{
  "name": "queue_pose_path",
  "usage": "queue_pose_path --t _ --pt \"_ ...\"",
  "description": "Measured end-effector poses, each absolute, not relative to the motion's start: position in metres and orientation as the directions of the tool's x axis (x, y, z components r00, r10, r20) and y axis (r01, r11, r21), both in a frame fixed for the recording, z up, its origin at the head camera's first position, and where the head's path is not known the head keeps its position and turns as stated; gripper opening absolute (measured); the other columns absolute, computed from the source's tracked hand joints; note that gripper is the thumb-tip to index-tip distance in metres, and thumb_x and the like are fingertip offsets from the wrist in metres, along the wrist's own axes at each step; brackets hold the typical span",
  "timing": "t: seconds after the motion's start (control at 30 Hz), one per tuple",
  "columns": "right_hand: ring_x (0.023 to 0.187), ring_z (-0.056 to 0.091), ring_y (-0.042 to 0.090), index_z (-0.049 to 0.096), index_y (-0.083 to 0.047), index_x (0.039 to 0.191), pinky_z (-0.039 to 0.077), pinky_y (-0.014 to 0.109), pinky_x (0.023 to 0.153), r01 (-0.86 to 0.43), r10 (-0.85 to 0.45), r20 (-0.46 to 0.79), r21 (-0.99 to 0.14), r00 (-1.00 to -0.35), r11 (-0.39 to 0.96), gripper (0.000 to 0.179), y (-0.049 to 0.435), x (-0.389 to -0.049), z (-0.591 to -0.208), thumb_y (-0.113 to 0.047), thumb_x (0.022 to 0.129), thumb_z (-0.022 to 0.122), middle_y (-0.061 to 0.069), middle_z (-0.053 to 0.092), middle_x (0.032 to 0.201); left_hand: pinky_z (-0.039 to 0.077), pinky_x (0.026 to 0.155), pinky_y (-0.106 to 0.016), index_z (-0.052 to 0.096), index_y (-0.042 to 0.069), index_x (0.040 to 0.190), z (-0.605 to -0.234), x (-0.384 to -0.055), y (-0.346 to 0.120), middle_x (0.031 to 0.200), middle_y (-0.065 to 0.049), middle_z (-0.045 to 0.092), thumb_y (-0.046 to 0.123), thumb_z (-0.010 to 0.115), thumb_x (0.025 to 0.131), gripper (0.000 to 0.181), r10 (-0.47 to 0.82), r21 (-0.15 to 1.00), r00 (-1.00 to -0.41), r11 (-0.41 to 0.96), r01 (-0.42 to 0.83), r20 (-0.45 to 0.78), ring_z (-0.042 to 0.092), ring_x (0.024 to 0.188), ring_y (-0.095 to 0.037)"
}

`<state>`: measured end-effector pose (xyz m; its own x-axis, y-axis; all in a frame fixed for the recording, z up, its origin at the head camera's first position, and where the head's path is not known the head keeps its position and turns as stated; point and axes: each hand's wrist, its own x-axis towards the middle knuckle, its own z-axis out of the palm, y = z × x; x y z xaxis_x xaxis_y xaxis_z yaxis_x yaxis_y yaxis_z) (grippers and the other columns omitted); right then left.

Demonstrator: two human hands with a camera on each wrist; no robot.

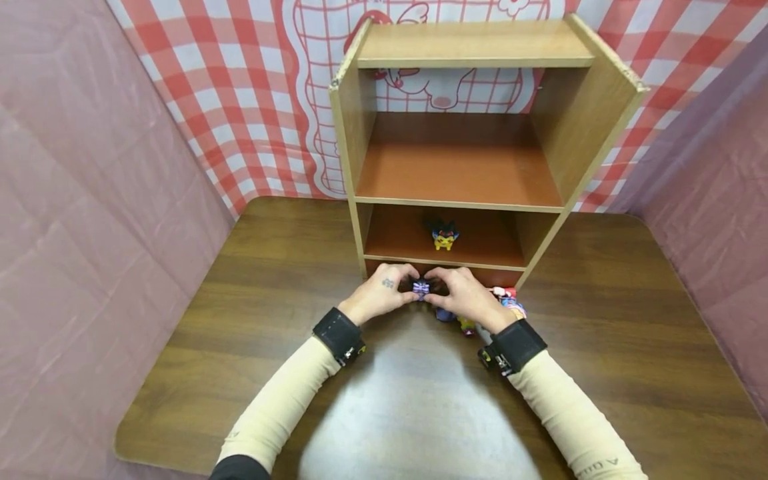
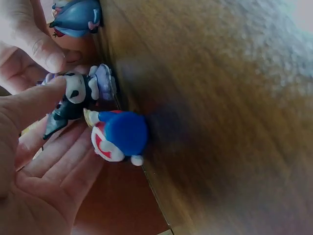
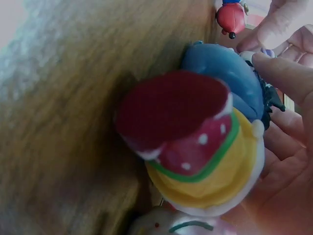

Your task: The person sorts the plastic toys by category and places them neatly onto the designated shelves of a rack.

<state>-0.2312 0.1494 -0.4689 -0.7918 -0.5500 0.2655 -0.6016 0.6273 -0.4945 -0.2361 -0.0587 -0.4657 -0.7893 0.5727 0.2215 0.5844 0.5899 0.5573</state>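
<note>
In the head view a small purple and black figurine (image 1: pixel 421 289) is between my two hands at the front of the lowest shelf. My left hand (image 1: pixel 384 291) and right hand (image 1: pixel 467 295) each pinch it with thumb and fingers from their own side. The left wrist view shows its white face and pale purple base, tilted on its side in that view. Close by is a blue, red and white figurine (image 2: pixel 124 137), near the left fingers. Under the right hand stand a blue rounded figurine (image 3: pixel 220 66) and a yellow one with a dark red base (image 3: pixel 210 171).
A wooden shelf unit (image 1: pixel 462 201) stands on the brown table (image 1: pixel 270 267). On its middle level sits a yellow figurine with dark ears (image 1: pixel 444 239). More colourful figurines (image 1: pixel 513 305) stand beside the right wrist. Checked cloth (image 1: pixel 240 87) hangs behind.
</note>
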Motion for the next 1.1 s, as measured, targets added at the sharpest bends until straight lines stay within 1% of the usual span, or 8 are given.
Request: queue_pose_path --t 0.17,0.4,0.6,0.73,0.9,1.1 --pt "0.081 0.067 0.016 0.068 -0.003 0.105 0.056 0.039 0.073 -0.599 -0.545 0.266 -0.493 -0.795 0.632 0.032 0.151 -0.231 -0.473 -0.018 0.079 0.079 0.007 0.074 0.088 0.053 0.077 -0.030 0.061 0.012 0.103 -0.473 -0.235 -0.058 0.094 -0.001 0.070 0.016 0.077 0.081 0.027 0.585 0.564 -0.778 0.572 0.596 0.228 0.064 0.088 -0.014" --pt "0.080 0.067 0.016 0.068 -0.002 0.104 0.056 0.038 0.070 -0.608 -0.540 0.292 -0.491 -0.789 0.623 0.030 0.146 -0.227 -0.475 -0.018 0.080 0.079 0.008 0.074 0.087 0.053 0.072 -0.029 0.057 0.011 0.104 -0.480 -0.232 -0.058 0.093 -0.002 0.069 0.018 0.075 0.083 0.028 0.568 0.533 -0.778 0.586 0.610 0.267 0.062 0.083 -0.011" --pt "0.075 0.067 0.014 0.069 -0.002 0.101 0.057 0.037 0.066 -0.614 -0.535 0.310 -0.489 -0.786 0.620 0.029 0.146 -0.226 -0.475 -0.017 0.079 0.079 0.008 0.074 0.085 0.053 0.068 -0.029 0.056 0.011 0.102 -0.480 -0.231 -0.057 0.089 -0.002 0.070 0.017 0.075 0.083 0.028 0.559 0.543 -0.788 0.590 0.597 0.259 0.064 0.079 -0.015" --pt "0.077 0.067 0.015 0.069 -0.003 0.101 0.057 0.037 0.068 -0.619 -0.539 0.312 -0.485 -0.783 0.618 0.028 0.146 -0.226 -0.476 -0.018 0.079 0.079 0.008 0.074 0.088 0.053 0.067 -0.029 0.057 0.011 0.101 -0.480 -0.231 -0.056 0.088 -0.002 0.070 0.017 0.076 0.082 0.028 0.553 0.549 -0.793 0.592 0.591 0.257 0.065 0.079 -0.016" --pt "0.080 0.066 0.017 0.069 -0.004 0.102 0.055 0.039 0.070 -0.625 -0.536 0.322 -0.453 -0.780 0.636 0.029 0.146 -0.228 -0.475 -0.020 0.080 0.078 0.008 0.073 0.091 0.053 0.067 -0.028 0.057 0.011 0.101 -0.478 -0.234 -0.056 0.087 -0.002 0.069 0.017 0.076 0.082 0.027 0.561 0.533 -0.785 0.593 0.603 0.263 0.064 0.078 -0.015" --pt "0.087 0.065 0.019 0.069 -0.006 0.104 0.054 0.042 0.076 -0.619 -0.534 0.315 -0.430 -0.785 0.657 0.029 0.147 -0.230 -0.472 -0.023 0.081 0.077 0.008 0.073 0.096 0.052 0.066 -0.029 0.057 0.011 0.102 -0.474 -0.238 -0.056 0.086 0.000 0.067 0.019 0.075 0.082 0.027 0.571 0.507 -0.775 0.600 0.619 0.272 0.062 0.076 -0.015"
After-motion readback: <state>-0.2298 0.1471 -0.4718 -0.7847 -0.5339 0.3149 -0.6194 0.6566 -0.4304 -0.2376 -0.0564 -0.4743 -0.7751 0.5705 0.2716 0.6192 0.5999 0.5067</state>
